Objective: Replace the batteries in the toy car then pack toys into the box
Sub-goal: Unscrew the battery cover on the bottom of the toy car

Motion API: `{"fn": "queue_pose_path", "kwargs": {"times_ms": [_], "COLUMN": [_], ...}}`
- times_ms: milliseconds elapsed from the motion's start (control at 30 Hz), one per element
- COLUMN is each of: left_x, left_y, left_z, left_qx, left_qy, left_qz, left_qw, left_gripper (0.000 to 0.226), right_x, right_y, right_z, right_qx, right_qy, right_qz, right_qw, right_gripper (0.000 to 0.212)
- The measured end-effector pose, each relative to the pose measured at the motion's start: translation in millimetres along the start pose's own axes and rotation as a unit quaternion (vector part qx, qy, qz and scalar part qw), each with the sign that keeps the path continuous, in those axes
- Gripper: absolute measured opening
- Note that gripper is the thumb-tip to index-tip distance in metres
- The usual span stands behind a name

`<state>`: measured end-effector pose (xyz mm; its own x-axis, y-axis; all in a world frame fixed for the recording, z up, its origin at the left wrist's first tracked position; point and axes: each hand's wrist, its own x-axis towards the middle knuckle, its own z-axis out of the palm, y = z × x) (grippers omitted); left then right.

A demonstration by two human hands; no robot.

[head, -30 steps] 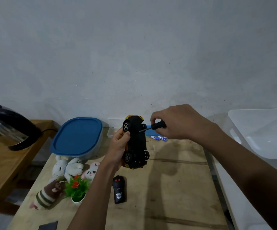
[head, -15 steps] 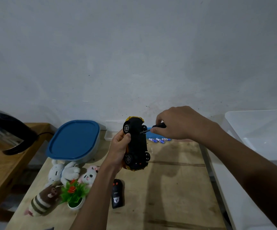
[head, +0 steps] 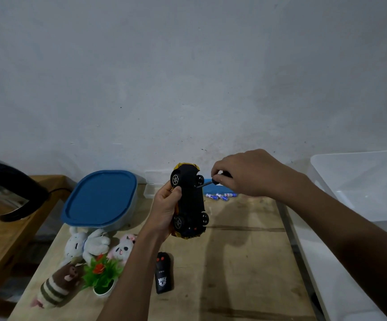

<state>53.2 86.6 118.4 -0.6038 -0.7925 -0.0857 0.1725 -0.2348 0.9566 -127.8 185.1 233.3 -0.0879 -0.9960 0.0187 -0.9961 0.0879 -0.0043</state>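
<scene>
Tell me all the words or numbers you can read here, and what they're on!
None can be read for sure.
Remote control: a small white line of print above a white emblem, too blurred to read.
Batteries: blue and white labels, too small to read.
Toy car, held underside-up in the left hand: no readable marks.
Screwdriver in the right hand: no text visible.

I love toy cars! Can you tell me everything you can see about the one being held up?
The toy car looks like plastic: black underside facing the camera, yellow body peeking out at the edges. Four black wheels with silver hubs show. The left hand holds it on end above the table, while the right hand presses a screwdriver tip against its underside.
</scene>
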Motion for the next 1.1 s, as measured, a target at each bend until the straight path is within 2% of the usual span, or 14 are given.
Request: {"fn": "queue_pose_path", "kwargs": {"times_ms": [233,400,500,633,933,1100], "left_x": [-0.9,0.0,-0.5,-2.4,-4.0,-5.9], "left_y": [0.7,0.0,0.3,1.8,0.1,0.8], "left_z": [0.6,2.9,3.4,4.2,4.8,7.5], "left_qx": [-0.016,-0.011,-0.004,0.007,-0.024,-0.032], "left_qy": [-0.003,-0.005,-0.007,-0.001,-0.005,-0.002], "left_qz": [-0.004,-0.003,0.0,-0.008,-0.023,-0.023], "left_qw": [1.0,1.0,1.0,1.0,0.999,0.999], "left_gripper": [0.031,0.044,0.042,0.028,0.041,0.028], "right_x": [-0.9,-4.1,-4.2,-3.3,-3.7,-4.3], "right_y": [5.4,5.9,4.9,4.1,6.8,7.9], "right_z": [-1.2,-2.8,-3.3,-1.9,1.0,1.7], "right_qx": [0.033,0.047,0.05,0.054,0.059,0.061], "right_qy": [-0.022,-0.007,-0.005,-0.004,0.001,0.003], "right_qz": [0.002,0.003,0.007,0.007,0.004,0.001], "right_qw": [0.999,0.999,0.999,0.999,0.998,0.998], "right_gripper": [0.033,0.031,0.03,0.03,0.029,0.029]}}
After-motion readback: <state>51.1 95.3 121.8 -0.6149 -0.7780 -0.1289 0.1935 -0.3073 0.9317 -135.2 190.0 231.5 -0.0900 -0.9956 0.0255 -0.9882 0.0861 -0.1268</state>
